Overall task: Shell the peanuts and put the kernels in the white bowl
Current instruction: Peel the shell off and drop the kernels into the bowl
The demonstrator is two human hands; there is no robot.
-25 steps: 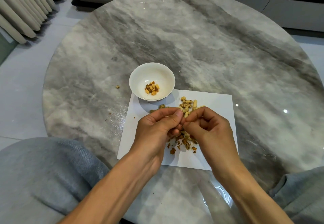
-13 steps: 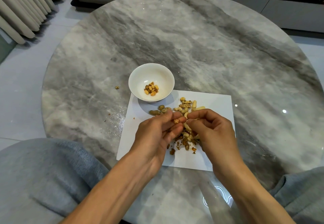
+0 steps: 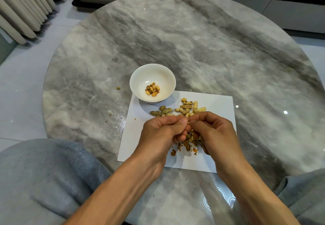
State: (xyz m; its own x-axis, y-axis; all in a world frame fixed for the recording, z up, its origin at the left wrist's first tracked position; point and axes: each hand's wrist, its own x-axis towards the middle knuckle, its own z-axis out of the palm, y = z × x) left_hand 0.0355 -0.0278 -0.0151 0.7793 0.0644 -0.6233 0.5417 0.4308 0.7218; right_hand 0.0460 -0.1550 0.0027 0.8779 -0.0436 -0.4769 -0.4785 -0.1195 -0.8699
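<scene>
My left hand (image 3: 163, 133) and my right hand (image 3: 213, 133) meet fingertip to fingertip over the white paper sheet (image 3: 139, 128), both pinching one peanut (image 3: 188, 123) that is mostly hidden between them. Several unshelled peanuts (image 3: 186, 107) lie on the sheet just beyond my fingers. Broken shell pieces (image 3: 186, 147) lie under my hands. The white bowl (image 3: 152, 73) stands at the sheet's far left corner with several kernels (image 3: 152, 89) in its bottom.
The round grey marble table (image 3: 211, 48) carries a stray shell crumb (image 3: 118, 88) left of the bowl and small bits near the sheet's left edge. My grey-clad knees (image 3: 44, 180) are at the near table edge. Curtains (image 3: 22, 4) hang at the far left.
My hands came apart slightly over the shell pile, then closed together again around the peanut; they now sit a little nearer to me, uncovering more of the unshelled peanuts.
</scene>
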